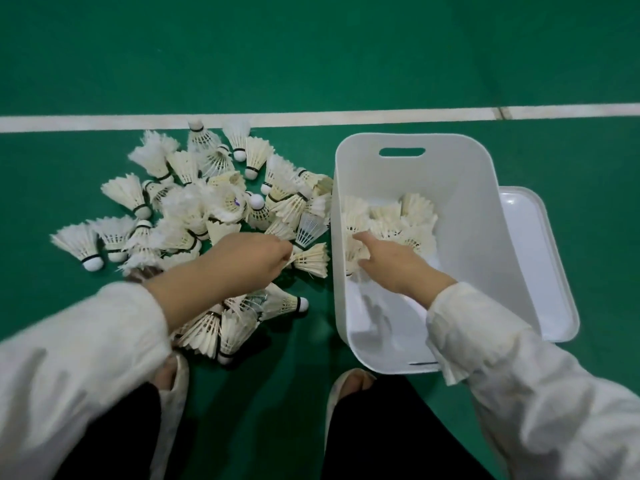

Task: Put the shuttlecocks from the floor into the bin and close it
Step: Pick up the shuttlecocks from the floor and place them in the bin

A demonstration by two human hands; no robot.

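Observation:
A heap of white feather shuttlecocks (194, 209) lies on the green floor left of a white plastic bin (467, 188). Several shuttlecocks (401, 223) sit inside the bin at its far end. My left hand (249, 258) is closed on one shuttlecock (311, 259) at the heap's right edge, just left of the bin wall. My right hand (394, 261) is inside the bin, fingers wrapped around a shuttlecock (353, 254) near the left wall. The bin's white lid (540, 265) lies flat on the floor behind the bin's right side.
A white court line (311, 116) crosses the floor beyond the heap and bin. My two feet in pale slippers (346, 386) stand at the bottom, with more shuttlecocks (225, 327) just in front of the left foot.

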